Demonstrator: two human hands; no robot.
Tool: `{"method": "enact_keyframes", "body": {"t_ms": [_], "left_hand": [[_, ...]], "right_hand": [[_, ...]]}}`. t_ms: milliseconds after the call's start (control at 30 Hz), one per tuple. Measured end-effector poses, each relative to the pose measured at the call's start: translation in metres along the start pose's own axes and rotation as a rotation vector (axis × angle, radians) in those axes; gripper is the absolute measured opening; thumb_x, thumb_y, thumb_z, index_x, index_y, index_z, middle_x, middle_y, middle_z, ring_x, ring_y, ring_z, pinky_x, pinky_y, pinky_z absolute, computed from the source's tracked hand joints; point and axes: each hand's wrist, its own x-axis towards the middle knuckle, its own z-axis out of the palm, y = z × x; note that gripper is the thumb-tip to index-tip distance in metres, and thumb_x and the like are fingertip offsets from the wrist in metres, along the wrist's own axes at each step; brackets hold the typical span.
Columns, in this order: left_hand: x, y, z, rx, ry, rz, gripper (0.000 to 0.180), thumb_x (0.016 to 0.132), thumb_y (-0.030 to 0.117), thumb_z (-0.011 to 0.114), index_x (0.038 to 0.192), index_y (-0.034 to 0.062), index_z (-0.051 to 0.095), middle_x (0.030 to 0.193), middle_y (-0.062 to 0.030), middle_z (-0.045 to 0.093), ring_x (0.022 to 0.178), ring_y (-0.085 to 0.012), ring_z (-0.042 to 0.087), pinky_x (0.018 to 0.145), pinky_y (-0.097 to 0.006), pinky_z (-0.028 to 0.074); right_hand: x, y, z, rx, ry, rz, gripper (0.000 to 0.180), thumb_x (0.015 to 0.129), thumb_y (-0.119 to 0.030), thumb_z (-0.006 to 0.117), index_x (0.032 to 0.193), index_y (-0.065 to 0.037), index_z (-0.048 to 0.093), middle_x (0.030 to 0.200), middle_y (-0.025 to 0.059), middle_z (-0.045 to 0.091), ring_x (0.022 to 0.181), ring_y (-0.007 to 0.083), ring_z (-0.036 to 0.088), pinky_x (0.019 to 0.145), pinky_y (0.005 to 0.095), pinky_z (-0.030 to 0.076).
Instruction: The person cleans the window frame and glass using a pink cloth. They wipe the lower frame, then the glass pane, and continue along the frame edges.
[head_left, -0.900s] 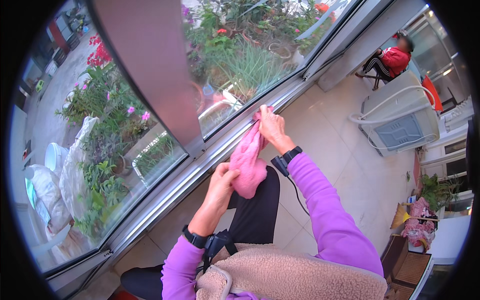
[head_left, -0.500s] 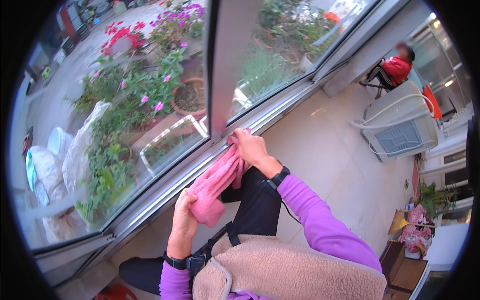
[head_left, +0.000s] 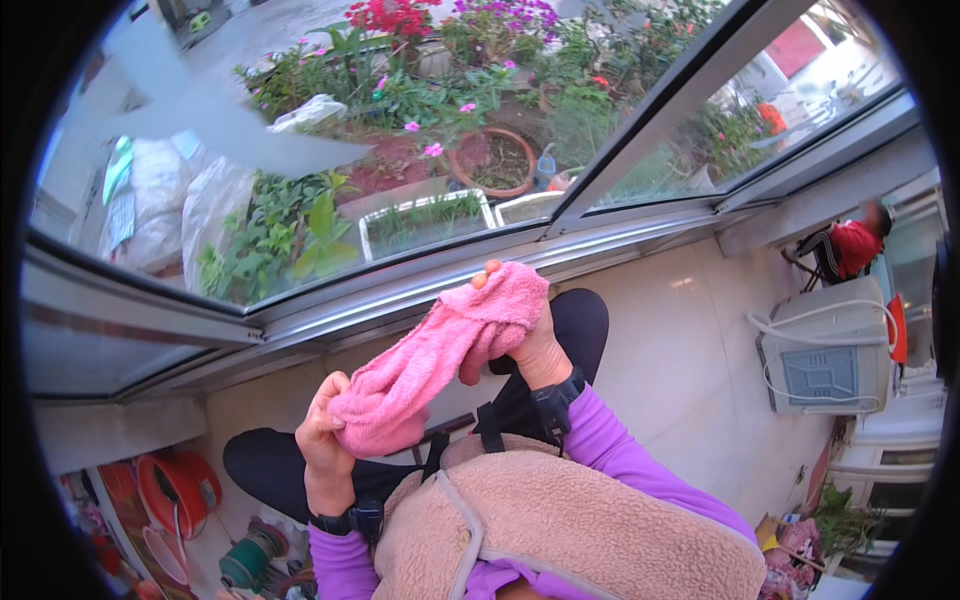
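A pink cloth (head_left: 430,355), soft and bunched lengthwise, is stretched between my two hands above my lap. My left hand (head_left: 325,430) pinches its lower left end. At the upper right end my right hand (head_left: 535,350) grips it, partly covered by the cloth, with fingertips showing over its top edge. Just beyond the cloth runs the metal window track (head_left: 380,272), and the cloth appears held apart from it. Glass window panes (head_left: 330,190) in metal frames rise behind the track.
Potted plants and flowers (head_left: 495,165) stand outside the glass. A person in red (head_left: 853,248) sits at the far right, near a pale machine with a white hose (head_left: 820,350). An orange-red bucket (head_left: 180,490) and a green object (head_left: 245,560) are at the lower left.
The cloth has come back from the window track toward me, spread wider between my hands. My right hand has slipped partly behind it. My view has turned, bringing the bucket into sight.
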Motion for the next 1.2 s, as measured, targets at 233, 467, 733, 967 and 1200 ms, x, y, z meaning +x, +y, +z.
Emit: {"method": "enact_keyframes", "body": {"t_ms": [233, 467, 733, 967, 1200], "left_hand": [[-0.032, 0.02, -0.019, -0.076, 0.098, 0.177, 0.027, 0.07, 0.012, 0.054, 0.095, 0.0036, 0.051, 0.096, -0.0102, 0.063, 0.095, -0.022, 0.061, 0.094, -0.034, 0.046], [-0.061, 0.042, -0.055, -0.11, 0.33, 0.325, 0.048, 0.082, 0.019, 0.054, 0.126, -0.0009, 0.057, 0.125, -0.0132, 0.062, 0.121, -0.0263, 0.055, 0.109, -0.041, 0.038], [-0.107, 0.06, -0.101, -0.121, 0.398, 0.337, 0.035, 0.084, 0.02, 0.056, 0.112, 0.0017, 0.064, 0.114, -0.0114, 0.068, 0.111, -0.0283, 0.062, 0.103, -0.043, 0.045], [-0.127, 0.073, -0.135, -0.174, 0.453, 0.281, 0.036, 0.083, 0.021, 0.055, 0.111, 0.0018, 0.064, 0.114, -0.0122, 0.069, 0.109, -0.0283, 0.063, 0.101, -0.044, 0.046], [-0.15, 0.08, -0.15, -0.197, 0.502, 0.338, 0.037, 0.082, 0.022, 0.055, 0.112, 0.002, 0.064, 0.117, -0.0127, 0.068, 0.113, -0.03, 0.061, 0.103, -0.045, 0.045]], "right_hand": [[-0.005, 0.05, 0.037, -0.25, 0.031, 0.086, 0.037, 0.097, -0.03, 0.049, 0.111, 0.002, 0.059, 0.113, 0.0208, 0.065, 0.107, 0.0328, 0.062, 0.096, 0.0441, 0.05], [0.012, 0.094, -0.006, -0.267, 0.268, 0.436, 0.045, 0.102, -0.05, 0.044, 0.111, -0.009, 0.062, 0.107, 0.0126, 0.07, 0.096, 0.0275, 0.069, 0.08, 0.0432, 0.06], [-0.005, 0.129, -0.018, -1.428, 0.452, 0.396, 0.025, 0.089, -0.008, 0.05, 0.107, -0.006, 0.068, 0.089, 0.0031, 0.067, 0.082, 0.0143, 0.065, 0.073, 0.0314, 0.055], [-0.018, 0.135, 0.006, -1.367, -0.162, 0.538, 0.02, 0.086, 0.002, 0.061, 0.104, -0.001, 0.071, 0.095, 0.0041, 0.07, 0.089, 0.0117, 0.064, 0.083, 0.0261, 0.052], [-0.012, 0.152, -0.005, -0.323, 0.213, 0.471, 0.042, 0.103, -0.036, 0.051, 0.13, -0.004, 0.056, 0.129, 0.0122, 0.062, 0.123, 0.0262, 0.057, 0.11, 0.0451, 0.041]]}}
